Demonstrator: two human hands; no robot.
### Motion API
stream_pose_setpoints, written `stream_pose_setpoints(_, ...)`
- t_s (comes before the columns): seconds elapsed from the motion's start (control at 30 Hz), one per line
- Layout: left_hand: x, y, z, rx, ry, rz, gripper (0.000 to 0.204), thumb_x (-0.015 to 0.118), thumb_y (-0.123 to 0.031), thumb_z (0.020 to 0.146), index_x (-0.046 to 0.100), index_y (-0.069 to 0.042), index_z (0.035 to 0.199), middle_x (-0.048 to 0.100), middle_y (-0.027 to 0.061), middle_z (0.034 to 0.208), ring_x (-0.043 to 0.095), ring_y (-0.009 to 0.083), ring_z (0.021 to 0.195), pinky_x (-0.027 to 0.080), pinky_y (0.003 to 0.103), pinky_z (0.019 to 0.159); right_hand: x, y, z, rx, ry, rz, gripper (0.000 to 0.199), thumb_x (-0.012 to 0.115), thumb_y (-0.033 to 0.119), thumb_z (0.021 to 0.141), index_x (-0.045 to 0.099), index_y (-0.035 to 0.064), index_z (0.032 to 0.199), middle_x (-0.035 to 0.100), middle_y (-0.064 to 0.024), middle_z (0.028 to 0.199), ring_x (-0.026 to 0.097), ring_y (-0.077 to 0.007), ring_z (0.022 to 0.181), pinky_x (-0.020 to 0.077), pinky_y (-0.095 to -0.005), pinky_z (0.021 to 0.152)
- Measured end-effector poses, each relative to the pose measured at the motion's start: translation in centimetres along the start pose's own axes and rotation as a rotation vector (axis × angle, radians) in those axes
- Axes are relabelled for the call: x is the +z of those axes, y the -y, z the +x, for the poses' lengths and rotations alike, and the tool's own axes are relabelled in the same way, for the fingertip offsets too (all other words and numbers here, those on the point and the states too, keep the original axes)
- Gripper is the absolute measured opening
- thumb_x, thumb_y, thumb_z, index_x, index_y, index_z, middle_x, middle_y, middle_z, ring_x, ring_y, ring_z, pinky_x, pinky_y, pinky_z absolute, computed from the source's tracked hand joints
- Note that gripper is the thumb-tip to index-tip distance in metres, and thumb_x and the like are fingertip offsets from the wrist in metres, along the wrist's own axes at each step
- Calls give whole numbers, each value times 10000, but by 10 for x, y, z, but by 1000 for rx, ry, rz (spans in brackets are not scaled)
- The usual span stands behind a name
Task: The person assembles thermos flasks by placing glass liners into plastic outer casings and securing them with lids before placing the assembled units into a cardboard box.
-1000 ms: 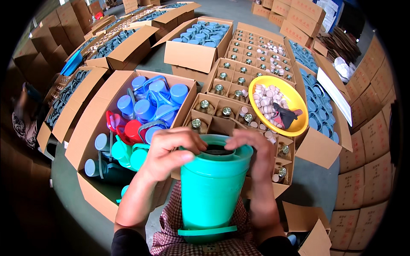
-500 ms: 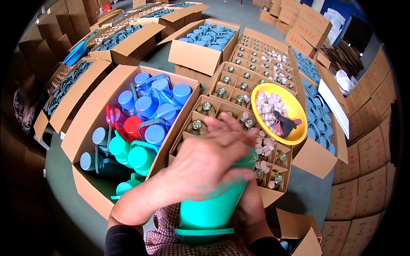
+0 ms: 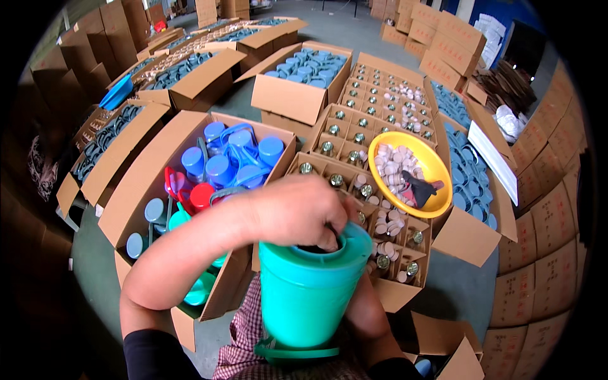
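A green plastic jug casing point(image 3: 309, 297) stands close in front of me, leaning slightly, with a round opening in its upper end and a green handle or rim piece at its lower end. My left hand point(image 3: 301, 212) bends over that opening. Its fingers are curled, with the tips dipping into the hole; whatever they pinch, if anything, is hidden. From the lower right my right forearm reaches behind the casing. My right hand point(image 3: 362, 305) shows only in part against the casing's right side, its fingers out of sight.
To the left, an open carton point(image 3: 158, 136) holds blue, red and green jugs. Ahead, a divided carton point(image 3: 288, 166) carries glass bottles and loose pale caps. A yellow basin point(image 3: 441, 201) of caps and a dark cloth point(image 3: 418, 188) rests on it. Stacked cartons point(image 3: 544, 253) line the right.
The green casing has tipped so that its open end faces up toward me. My left hand has shifted from across its upper side to the opening, fingers now curled into it.
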State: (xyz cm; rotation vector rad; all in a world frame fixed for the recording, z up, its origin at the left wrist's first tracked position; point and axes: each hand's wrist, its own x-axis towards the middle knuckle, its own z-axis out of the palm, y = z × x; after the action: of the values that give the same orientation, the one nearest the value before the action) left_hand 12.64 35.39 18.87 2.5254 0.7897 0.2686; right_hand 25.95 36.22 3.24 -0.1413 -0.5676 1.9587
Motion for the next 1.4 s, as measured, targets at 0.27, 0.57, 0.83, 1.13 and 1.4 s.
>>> stream_pose_setpoints(0.27, 1, -19, -13, -398, -154, 107, 229, 677, -306, 736, 672, -86, 801, 630, 156, 722, 623, 322, 720, 489, 412, 649, -27, -11, 12, 124, -22, -33, 428, 323, 399, 976, 548, 55, 856, 604, -84, 813, 567, -184, 737, 461, -305, 691)
stream_pose_setpoints(0.57, 50, -40, 3, -30, -358, 447, 201, 657, -253, 727, 668, -58, 773, 601, 97, 711, 623, 270, 695, 486, 364, 574, -12, 34, -18, -47, 9, -465, 353, 396, 337, 944, 535, 38, 816, 626, -169, 966, 572, -245, 986, 430, -345, 888)
stream_pose_setpoints(0.83, 27, -15, -24, 118, -406, -16, 137, 682, -157, 702, 616, -38, 715, 557, 95, 732, 574, 282, 641, 445, 388, 550, -23, 46, -6, -87, 71, -511, 415, 463, 386, 923, 562, 2, 801, 653, -181, 948, 572, -283, 1030, 412, -385, 926)
stream_pose_setpoints(1.13, 51, 11, -23, 289, -583, 13, 249, 669, -277, 738, 666, -29, 719, 550, 68, 678, 573, 247, 647, 453, 339, 556, 42, 52, -24, -93, 191, -654, 747, 311, 633, 886, 651, -27, 811, 652, -170, 963, 605, -311, 956, 365, -410, 965)
stream_pose_setpoints(1.4, 36, -22, -4, 100, -550, 152, 195, 684, -223, 714, 653, -31, 702, 524, 59, 623, 540, 235, 566, 407, 339, 494, -1, 36, -4, 8, 109, -180, 579, 460, 560, 857, 559, 24, 660, 584, -106, 662, 572, -210, 726, 451, -342, 714)
